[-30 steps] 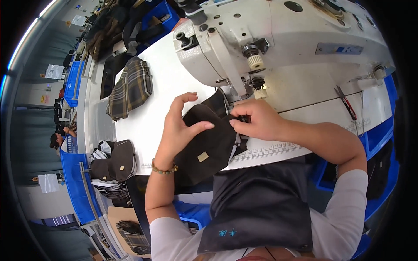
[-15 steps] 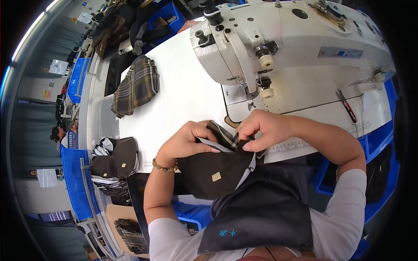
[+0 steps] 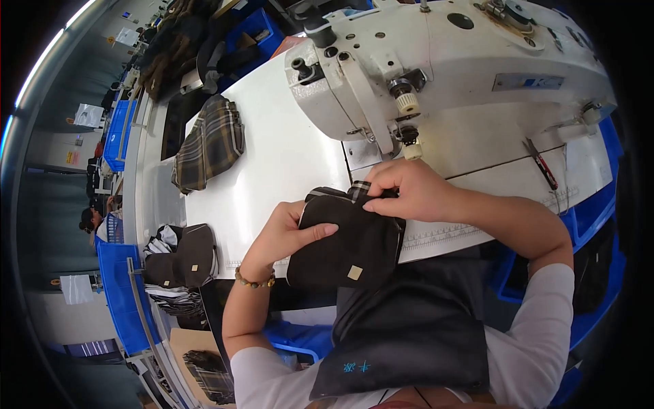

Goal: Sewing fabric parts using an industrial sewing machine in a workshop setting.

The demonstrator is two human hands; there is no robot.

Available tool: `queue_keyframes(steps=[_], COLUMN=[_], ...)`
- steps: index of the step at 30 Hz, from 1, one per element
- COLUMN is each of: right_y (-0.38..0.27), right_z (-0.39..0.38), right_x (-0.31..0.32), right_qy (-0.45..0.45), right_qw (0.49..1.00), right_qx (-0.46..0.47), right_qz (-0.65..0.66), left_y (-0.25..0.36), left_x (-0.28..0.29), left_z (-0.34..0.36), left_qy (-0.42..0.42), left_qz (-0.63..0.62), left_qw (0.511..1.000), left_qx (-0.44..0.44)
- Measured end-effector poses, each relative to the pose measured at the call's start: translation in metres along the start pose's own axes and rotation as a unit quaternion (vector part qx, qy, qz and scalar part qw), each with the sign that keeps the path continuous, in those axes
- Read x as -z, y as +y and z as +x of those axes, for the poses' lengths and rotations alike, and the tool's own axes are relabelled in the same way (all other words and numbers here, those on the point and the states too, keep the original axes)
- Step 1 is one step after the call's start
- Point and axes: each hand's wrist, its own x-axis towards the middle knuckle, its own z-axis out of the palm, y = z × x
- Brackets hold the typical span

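A dark brown sewn fabric piece [image 3: 340, 235] with a small cream sticker [image 3: 355, 273] lies between my hands, at the table's front edge. My left hand [image 3: 294, 235] grips its left side, thumb flat on top and the other fingers hidden beneath. My right hand [image 3: 409, 192] pinches the upper right edge, where a bit of plaid cloth [image 3: 360, 191] sticks out. Just beyond the right hand stands the white sewing machine [image 3: 449, 68], its needle area partly hidden by that hand.
A folded plaid piece [image 3: 210, 144] rests on the white table [image 3: 279, 129] to the left. Nearer, similar brown pieces [image 3: 194, 255] top a stack. Snips with a red handle [image 3: 543, 169] lie at the right. Blue bins [image 3: 122, 286] stand at the left, others under the table.
The fabric piece has been turned and flattened, so its opened fold with plaid and grey layers is now mostly covered. My right hand has moved slightly up; my left thumb now lies across the brown face.
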Motion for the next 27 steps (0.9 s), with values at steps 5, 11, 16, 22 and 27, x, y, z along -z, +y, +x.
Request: queue_keyframes(steps=[5, 11, 16, 22, 27], right_y=[0.009, 0.016, 0.012, 0.013, 0.009], right_z=[-0.002, 0.004, 0.003, 0.002, -0.002], right_x=[-0.006, -0.003, -0.004, -0.003, -0.004], right_qy=[0.073, 0.161, 0.131, 0.129, 0.111], right_qw=[0.997, 0.981, 0.990, 0.989, 0.993], right_qx=[0.021, 0.075, 0.021, 0.049, 0.036], right_qz=[-0.021, -0.079, -0.044, -0.045, -0.029], left_y=[0.010, -0.004, -0.007, -0.004, -0.007], left_x=[0.002, 0.006, -0.002, -0.006, -0.005], left_z=[0.043, 0.069, 0.059, 0.057, 0.056], left_qy=[-0.023, -0.011, 0.040, 0.043, 0.046], left_qz=[0.062, 0.065, 0.031, 0.004, 0.018], left_qw=[0.996, 0.990, 0.991, 0.992, 0.992], left_qx=[-0.058, -0.126, -0.124, -0.116, -0.116])
